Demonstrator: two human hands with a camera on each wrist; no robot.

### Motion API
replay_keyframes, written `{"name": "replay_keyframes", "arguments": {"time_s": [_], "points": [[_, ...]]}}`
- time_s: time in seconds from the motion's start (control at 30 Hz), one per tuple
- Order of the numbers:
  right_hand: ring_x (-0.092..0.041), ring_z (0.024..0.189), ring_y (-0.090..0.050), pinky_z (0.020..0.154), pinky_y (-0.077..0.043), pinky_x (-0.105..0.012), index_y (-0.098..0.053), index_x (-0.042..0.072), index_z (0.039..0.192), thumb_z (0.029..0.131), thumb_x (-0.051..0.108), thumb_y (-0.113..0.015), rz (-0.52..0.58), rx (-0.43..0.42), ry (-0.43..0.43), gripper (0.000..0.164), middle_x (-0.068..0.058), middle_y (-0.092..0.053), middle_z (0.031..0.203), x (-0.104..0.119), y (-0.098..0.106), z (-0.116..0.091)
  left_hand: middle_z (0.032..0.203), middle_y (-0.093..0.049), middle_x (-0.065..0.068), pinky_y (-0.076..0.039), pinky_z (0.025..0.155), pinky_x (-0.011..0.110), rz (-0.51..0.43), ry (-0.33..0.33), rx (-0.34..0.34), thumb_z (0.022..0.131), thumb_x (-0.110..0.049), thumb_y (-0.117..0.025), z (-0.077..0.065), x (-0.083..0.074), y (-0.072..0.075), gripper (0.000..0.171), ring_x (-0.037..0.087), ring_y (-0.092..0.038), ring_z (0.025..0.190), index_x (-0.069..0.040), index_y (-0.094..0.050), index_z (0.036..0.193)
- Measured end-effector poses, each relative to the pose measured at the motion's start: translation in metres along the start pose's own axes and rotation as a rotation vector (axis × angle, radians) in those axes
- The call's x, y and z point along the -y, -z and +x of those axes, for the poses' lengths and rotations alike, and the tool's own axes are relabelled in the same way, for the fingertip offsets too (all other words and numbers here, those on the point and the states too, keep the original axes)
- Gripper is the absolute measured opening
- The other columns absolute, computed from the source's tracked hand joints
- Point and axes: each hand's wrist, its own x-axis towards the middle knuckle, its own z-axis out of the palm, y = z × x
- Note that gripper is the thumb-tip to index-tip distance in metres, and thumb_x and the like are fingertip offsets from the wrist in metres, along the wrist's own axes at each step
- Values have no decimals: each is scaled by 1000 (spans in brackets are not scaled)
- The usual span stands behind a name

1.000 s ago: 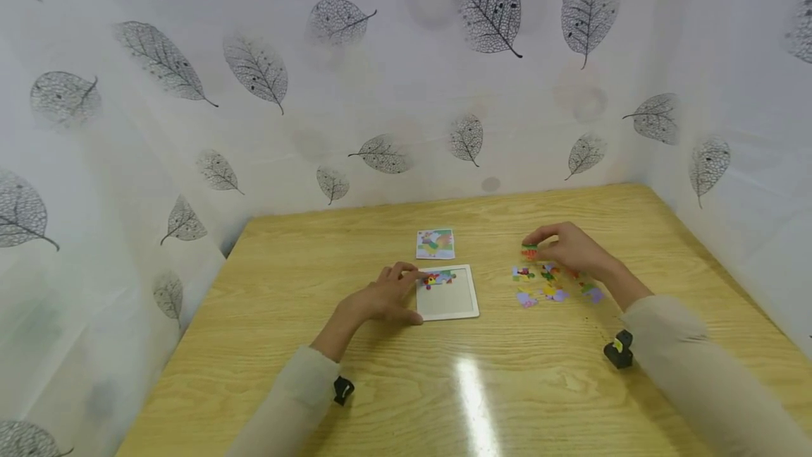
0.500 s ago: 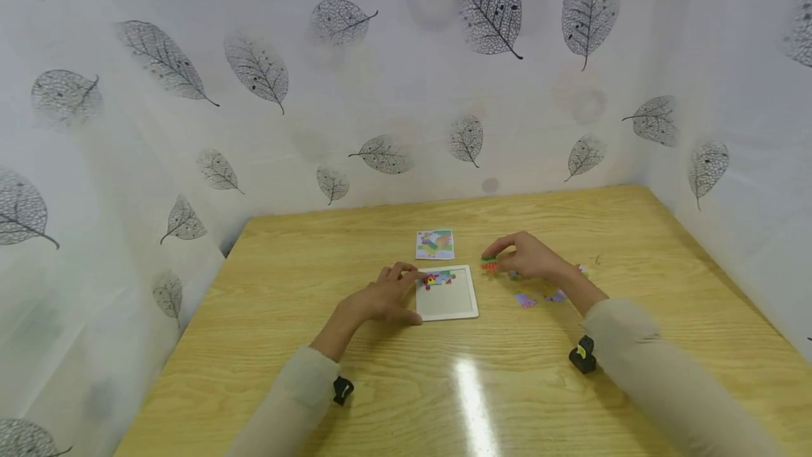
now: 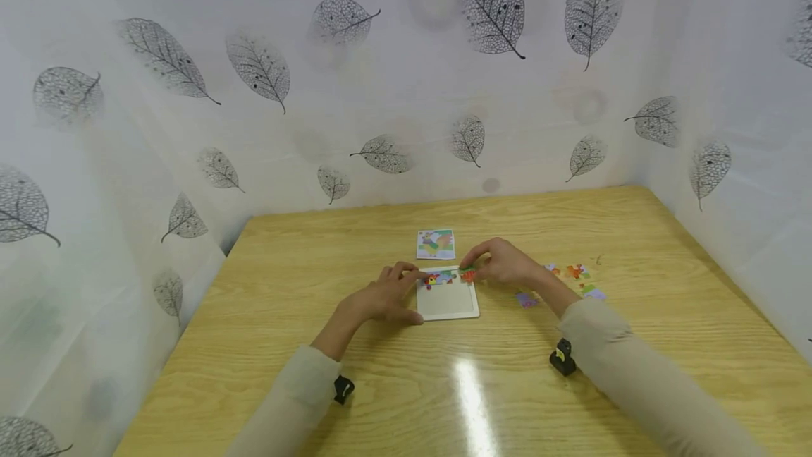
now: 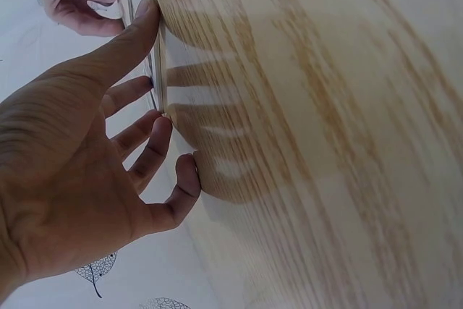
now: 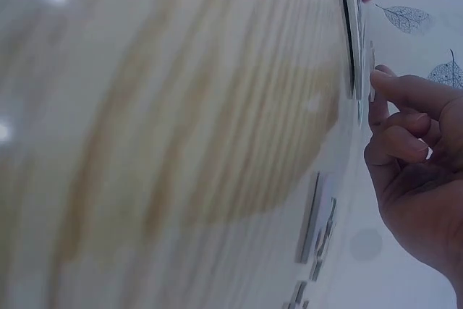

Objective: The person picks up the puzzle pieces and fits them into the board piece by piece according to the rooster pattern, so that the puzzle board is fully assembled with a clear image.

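Note:
My right hand point(image 3: 504, 264) pinches a red and green jigsaw puzzle piece point(image 3: 468, 274) over the upper right corner of a white puzzle tray point(image 3: 447, 317). In the right wrist view the piece point(image 5: 372, 63) appears edge-on at the fingertips. Joined puzzle pieces point(image 3: 442, 278) lie along the tray's top inside edge. At the tray's left side rests my left hand point(image 3: 387, 296), its index finger by the joined pieces and its thumb at the lower left corner. The left wrist view shows that hand's fingers point(image 4: 148, 146) spread and loosely bent beside the tray's edge.
Loose puzzle pieces point(image 3: 576, 271) lie to the tray's right, some hidden by the right forearm. A square picture card point(image 3: 435, 244) lies just beyond the tray. Behind the wooden table point(image 3: 304, 252) hangs a leaf-patterned curtain point(image 3: 393, 90).
My right hand has carried the red and green puzzle piece leftward from the loose pieces to the tray's upper right corner. The left hand has stayed in place.

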Motion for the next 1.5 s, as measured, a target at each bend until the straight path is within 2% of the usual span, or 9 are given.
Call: {"name": "replay_keyframes", "arguments": {"time_s": [0.13, 0.33, 0.57, 0.8, 1.03, 1.17, 1.33, 1.5], "points": [[-40, 128, -55, 91, -54, -38, -76, 0, 113, 90, -4, -73, -14, 4, 3, 23, -20, -66, 131, -2, -4, 4, 164, -26, 12, -40, 112, 62, -8, -5, 4, 93, -39, -79, 1, 1, 0, 83, 38, -30, 146, -17, -36, 161], [-29, 106, -64, 80, -54, -35, -78, 3, 110, 90, -1, -76, -51, 2, -11, 21, -14, -72, 123, 1, -8, 10, 163, -27, 12, -39, 111, 64, -19, -1, 9, 93, -38, -80, 2, 1, 0, 83, 38, -30, 145, -18, -37, 160], [-36, 123, -60, 96, -55, -45, -78, 4, 110, 90, -3, -76, -78, 0, -23, 21, -13, -71, 123, 5, -10, 11, 162, -29, 11, -38, 110, 67, -27, 2, -6, 91, -38, -81, 2, 2, 0, 82, 38, -31, 144, -19, -39, 159], [-37, 123, -61, 93, -56, -42, -78, 5, 108, 89, -4, -76, -78, -15, -45, 21, -15, -69, 126, 7, -13, 12, 163, -28, 11, -40, 110, 66, -14, 2, -4, 91, -38, -81, 3, 2, 0, 83, 38, -31, 144, -18, -39, 159], [-41, 123, -59, 95, -56, -46, -76, 0, 109, 90, -7, -73, -50, -9, -42, 21, -20, -65, 129, 8, -14, 12, 162, -29, 10, -40, 109, 68, -15, 3, 7, 92, -37, -80, 4, 2, 0, 80, 38, -31, 145, -19, -39, 159], [-39, 121, -58, 95, -56, -46, -76, 0, 109, 90, -7, -73, -44, -10, -42, 21, -19, -63, 127, 6, -13, 13, 162, -28, 11, -41, 109, 66, -22, 4, 12, 92, -35, -81, 5, 1, 1, 80, 37, -31, 145, -18, -40, 158], [-33, 113, -63, 90, -57, -41, -75, 0, 111, 91, -7, -72, -51, -4, -39, 21, -15, -69, 120, 6, -14, 12, 162, -28, 11, -42, 110, 61, -31, -2, 35, 92, -33, -81, 5, 0, 2, 79, 37, -31, 144, -16, -41, 157], [-30, 110, -64, 88, -57, -39, -75, 0, 112, 91, -6, -72, -63, -8, -43, 21, -13, -72, 116, 7, -14, 11, 159, -29, 11, -41, 111, 62, -34, -1, 39, 91, -39, -81, 7, 0, 3, 79, 38, -32, 141, -16, -43, 155]]}}
